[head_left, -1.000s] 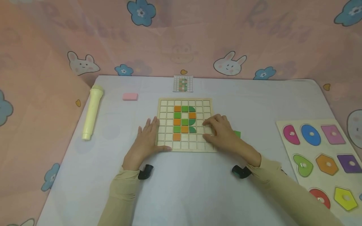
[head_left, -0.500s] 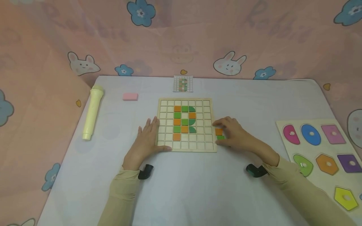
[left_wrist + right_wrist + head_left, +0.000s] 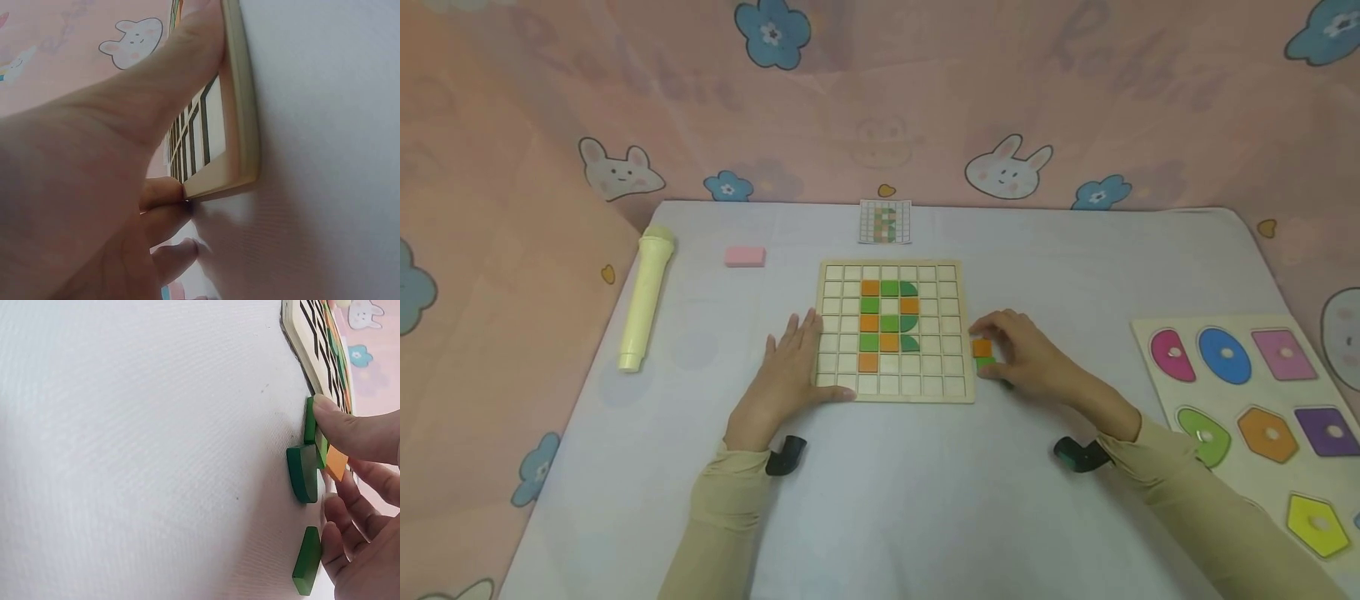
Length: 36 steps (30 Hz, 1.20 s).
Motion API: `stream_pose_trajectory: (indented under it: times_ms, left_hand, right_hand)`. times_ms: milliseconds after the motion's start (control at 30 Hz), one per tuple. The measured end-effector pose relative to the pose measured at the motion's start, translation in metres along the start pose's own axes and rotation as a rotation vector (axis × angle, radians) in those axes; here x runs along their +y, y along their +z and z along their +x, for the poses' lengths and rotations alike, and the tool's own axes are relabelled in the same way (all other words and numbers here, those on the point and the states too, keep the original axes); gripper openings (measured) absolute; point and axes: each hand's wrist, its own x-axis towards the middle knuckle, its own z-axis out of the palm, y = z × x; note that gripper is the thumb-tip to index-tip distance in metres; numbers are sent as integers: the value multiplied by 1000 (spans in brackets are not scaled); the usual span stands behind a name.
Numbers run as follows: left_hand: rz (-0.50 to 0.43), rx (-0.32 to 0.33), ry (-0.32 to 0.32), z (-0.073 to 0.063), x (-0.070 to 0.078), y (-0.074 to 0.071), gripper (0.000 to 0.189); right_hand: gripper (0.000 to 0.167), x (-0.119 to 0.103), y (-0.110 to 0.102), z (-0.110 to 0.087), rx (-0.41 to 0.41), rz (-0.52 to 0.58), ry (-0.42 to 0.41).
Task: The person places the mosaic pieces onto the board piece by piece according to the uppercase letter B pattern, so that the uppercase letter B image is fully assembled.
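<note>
A wooden grid board (image 3: 940, 390) lies on the table, with orange, green and dark green tiles set in a letter-like pattern. My left hand (image 3: 782, 367) rests at its left side, thumb over the front edge; in the left wrist view the fingers touch the board's corner. Right of the board, my right hand (image 3: 1026, 358) arches over an orange tile (image 3: 982, 348) and a green tile (image 3: 982, 362). The thumb touches the green one, and the index finger is beyond the orange one. A dark green rounded piece (image 3: 302, 475) and another green piece (image 3: 306, 561) lie under the hand.
A small pattern card (image 3: 884, 222) lies behind the board. To the left are a pink block (image 3: 745, 257) and a pale yellow toy microphone (image 3: 646, 300). A shape puzzle board (image 3: 1217, 404) covers the table's right side.
My right hand has moved right, off the board, to the loose tiles, uncovering the orange one. Its thumb has since shifted onto the green tile. The left hand has stayed in place.
</note>
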Motion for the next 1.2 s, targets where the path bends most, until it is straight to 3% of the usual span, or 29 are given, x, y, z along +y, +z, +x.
stream_pose_trajectory:
  times_ms: [900,1200]
  left_hand:
    - [4,-1,10,0,-1,0,130]
    - [5,-1,13,0,-1,0,130]
  right_hand:
    - [48,-4,4,2,23,-11,42]
    - [46,-4,6,0,41,-19,-10]
